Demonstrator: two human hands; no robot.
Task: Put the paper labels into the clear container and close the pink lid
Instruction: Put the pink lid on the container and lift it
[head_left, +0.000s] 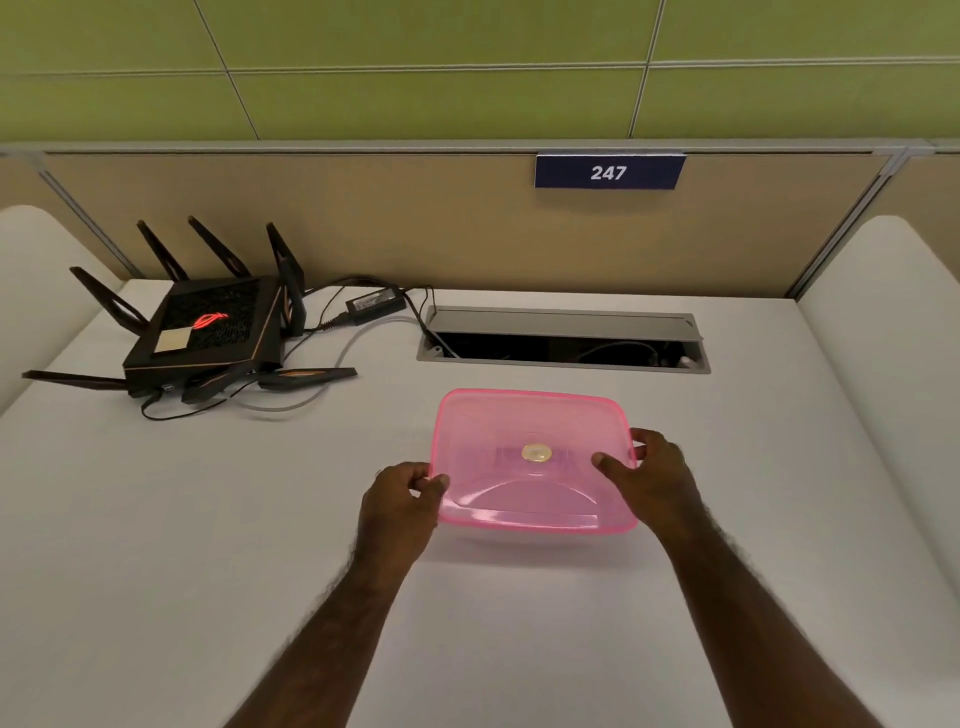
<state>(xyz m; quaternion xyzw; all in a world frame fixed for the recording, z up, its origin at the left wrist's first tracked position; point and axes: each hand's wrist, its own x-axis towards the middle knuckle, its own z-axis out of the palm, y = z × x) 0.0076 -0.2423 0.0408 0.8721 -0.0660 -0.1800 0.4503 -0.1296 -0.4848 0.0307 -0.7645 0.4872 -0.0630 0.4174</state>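
Observation:
A translucent pink lid (530, 431) with a round gold sticker (536, 452) in its middle covers the clear container (540, 540), which shows only as a pale wall under the front rim. My left hand (402, 501) pinches the lid's left edge between thumb and fingers. My right hand (647, 473) grips the right edge, thumb on top. A faint purplish shape shows through the lid near the middle; I cannot tell whether it is the paper labels.
A black router (208, 327) with several antennas sits at the back left, with cables and a power brick (374, 301) beside it. An open cable hatch (563, 340) lies behind the container. A divider panel with sign 247 (608, 172) closes the back of the white desk (208, 519).

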